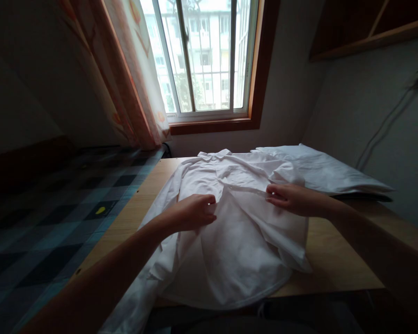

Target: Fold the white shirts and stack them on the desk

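Observation:
A white collared shirt (230, 250) lies spread on a light wooden table (334, 250), its collar toward the window and its hem at the near edge. My left hand (197, 212) pinches the cloth of one front panel near the middle. On the other side, my right hand (282, 198) grips the edge of the other front panel, lifting it a little off the table. One sleeve trails down the left side past the table's near edge. Folds hide part of the other sleeve.
Folded white cloth (327, 169) lies at the table's back right, over something dark. A bed with a checked cover (55, 222) adjoins the table on the left. Behind are a window (205, 60) and a patterned curtain (125, 79). A cable (379, 134) runs down the right wall.

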The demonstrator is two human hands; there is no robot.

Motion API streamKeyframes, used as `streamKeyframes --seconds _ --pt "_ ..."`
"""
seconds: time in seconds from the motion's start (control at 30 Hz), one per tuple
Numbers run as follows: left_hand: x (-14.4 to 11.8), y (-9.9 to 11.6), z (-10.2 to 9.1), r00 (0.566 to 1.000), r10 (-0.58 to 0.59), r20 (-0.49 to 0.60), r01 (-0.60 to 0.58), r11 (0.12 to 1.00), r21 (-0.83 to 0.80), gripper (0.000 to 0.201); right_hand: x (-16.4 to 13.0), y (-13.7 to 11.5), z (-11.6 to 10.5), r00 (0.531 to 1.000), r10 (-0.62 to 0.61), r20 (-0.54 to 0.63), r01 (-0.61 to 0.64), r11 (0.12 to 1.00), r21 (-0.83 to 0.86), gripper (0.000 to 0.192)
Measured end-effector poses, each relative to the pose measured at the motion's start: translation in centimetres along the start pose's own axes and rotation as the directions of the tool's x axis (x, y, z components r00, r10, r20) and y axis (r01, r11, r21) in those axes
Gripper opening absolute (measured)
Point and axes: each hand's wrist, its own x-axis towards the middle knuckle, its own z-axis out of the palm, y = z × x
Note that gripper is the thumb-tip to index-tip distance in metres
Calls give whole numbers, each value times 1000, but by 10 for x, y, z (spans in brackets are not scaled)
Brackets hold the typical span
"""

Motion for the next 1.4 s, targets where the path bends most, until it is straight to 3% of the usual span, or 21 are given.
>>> streamKeyframes --seconds 0.13,0.2,0.27,0.33,0.4,0.47,0.5,0.57,0.63,0.7,0.8,0.93,1.03,1.2,1.3,1.4 --pt "-2 23 0 990 130 50 -125 988 -88 34 -2 -38 -30 998 37 -48 -31 992 124 32" --pt "-8 29 1 964 165 209 -132 978 -161 38 -3 -57 -32 1000 -6 -16 9 989 146 32" --pt "-19 31 2 897 162 412 -70 970 -231 41 -3 -71 -22 992 -102 68 90 984 157 29" --pt "-35 31 5 851 157 501 -36 969 -243 41 -5 -79 -4 964 -185 192 144 968 207 30" --pt "-54 27 16 904 168 393 -107 979 -173 42 -9 -82 16 915 -234 327 144 950 277 34" --pt "-72 20 36 971 175 165 -172 985 -34 46 -16 -83 34 872 -276 403 156 939 305 35" --pt "-81 16 48 983 178 44 -180 982 53 54 -21 -83 41 870 -287 401 171 938 302 36" --pt "-96 6 74 959 247 -137 -213 951 223 66 -33 -83 52 911 -280 302 207 946 251 42" --pt "-108 -4 95 910 347 -226 -262 905 335 70 -47 -80 60 954 -249 167 224 962 154 56" --pt "-119 -13 106 869 411 -275 -281 868 410 74 -62 -71 69 968 -240 78 237 970 48 72" --pt "-134 -23 104 847 423 -321 -240 844 480 73 -84 -45 84 977 -215 -4 215 975 -49 85" --pt "-149 -35 92 856 375 -356 -183 864 470 68 -111 -8 105 980 -99 -171 86 993 -82 73" --pt "-156 -46 92 870 283 -404 -110 909 401 69 -128 4 118 965 -66 -254 53 997 -57 66" --pt "-160 -55 105 836 88 -542 67 963 260 66 -140 4 127 898 -92 -430 96 995 -12 45" --pt "-160 -54 110 844 31 -536 91 976 200 64 -139 0 127 842 -54 -536 81 996 28 29" --pt "-164 -55 111 846 12 -534 90 982 166 59 -139 -2 125 787 46 -616 5 997 82 25"
